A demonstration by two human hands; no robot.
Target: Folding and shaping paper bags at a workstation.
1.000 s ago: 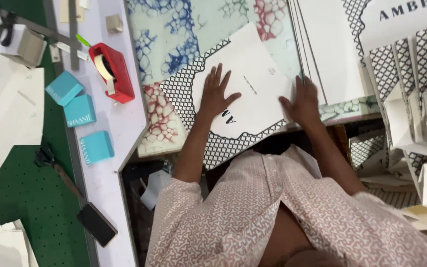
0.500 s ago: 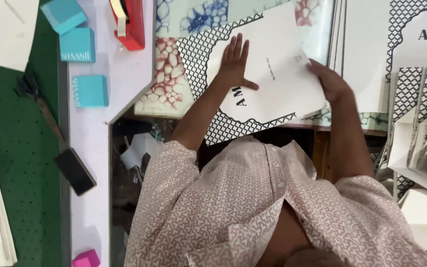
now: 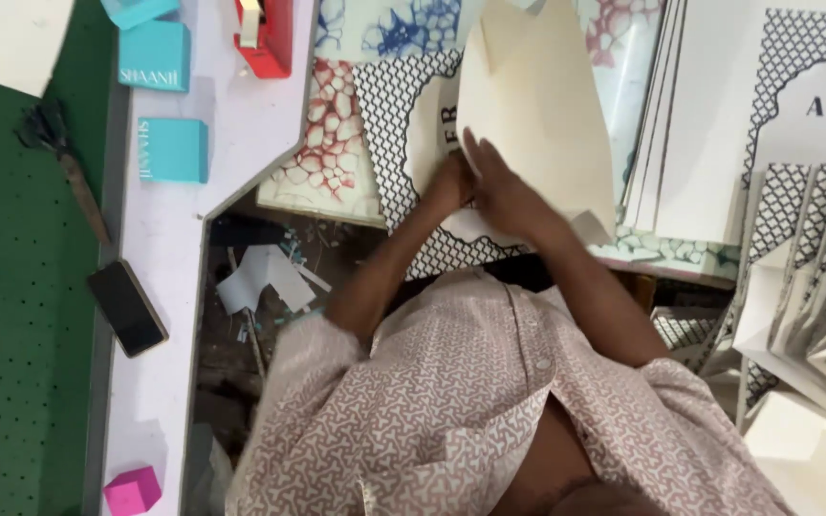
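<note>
A: Currently, what is the status of the cream paper sheet [image 3: 537,115]?

B: It is raised off the worktable [image 3: 241,143]. One portion stands up and leans away from the person, over the black-and-white patterned sheet [image 3: 394,115] and the marbled paper [image 3: 332,143] beneath it. In the two earlier views it lies flat on that patterned sheet.

A: State the hands.

B: Both meet at the sheet's lower edge. The right hand [image 3: 507,196] lies with fingers extended and pressed onto the paper. The left hand [image 3: 449,182] is closed against the same edge, just beside the right; whether it pinches the paper cannot be told, since the right hand covers part of it. Earlier the hands are spread well apart, palms flat, one at each side of the sheet.

A: Meaning for the work?

B: By judgement, the sheet is being folded or turned up along a line near the hands; flat smoothing has given way to shaping.

A: Other differences?

B: The camera view has shifted. The red tape dispenser [image 3: 265,33] now sits at the top edge, the teal boxes [image 3: 172,150] at upper left, and the black phone [image 3: 126,308] and a pink box [image 3: 132,490] are in view.
</note>
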